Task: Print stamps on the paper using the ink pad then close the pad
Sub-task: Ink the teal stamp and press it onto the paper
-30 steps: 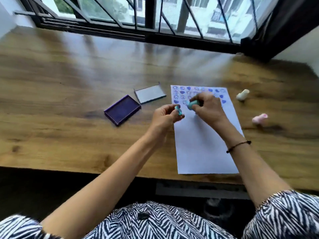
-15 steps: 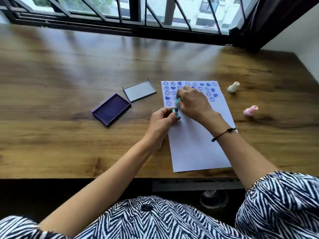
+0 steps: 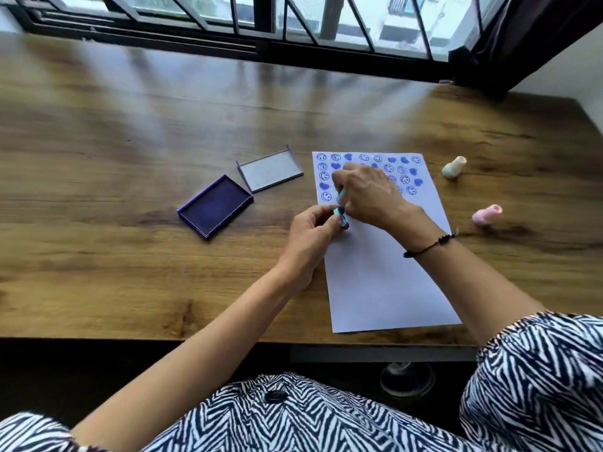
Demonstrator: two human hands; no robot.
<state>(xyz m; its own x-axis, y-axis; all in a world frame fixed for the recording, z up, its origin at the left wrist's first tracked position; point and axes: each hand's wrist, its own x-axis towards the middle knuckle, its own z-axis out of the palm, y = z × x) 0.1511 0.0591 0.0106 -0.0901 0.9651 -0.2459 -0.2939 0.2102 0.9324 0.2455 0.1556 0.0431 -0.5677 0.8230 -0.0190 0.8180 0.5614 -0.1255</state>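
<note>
Worktop (image 3: 130, 132): wood-grain surface under a barred window (image 3: 293, 14); more of its far right corner shows than half a second ago, the view having shifted slightly.

Paper (image 3: 381, 275): white sheet lying flat on the worktop, right of centre, its near edge close to the worktop's front edge. Top part carries rows of blue smiley and heart prints; lower part blank. Position unchanged from the earlier frame.

Ink pad (image 3: 215, 205): purple tray, open, ink face up, left of the paper and apart from it. Unmoved.

Lid (image 3: 270, 171): grey, lying inside-up just behind the ink pad, one corner near it.

Right hand (image 3: 368, 194): over the printed rows, its grip closed on a teal stamp (image 3: 341, 194), only a sliver visible; whether it touches the paper cannot be told. A second ago it was further up the sheet.

Left hand (image 3: 310, 230): at the paper's left edge, grip pinched shut on a small teal piece (image 3: 339, 218), just beside the right hand, as before.

Pink stamp (image 3: 487, 215): on its side, right of the paper.

Cream stamp (image 3: 453, 168): on its side, further back, right of the paper.
</note>
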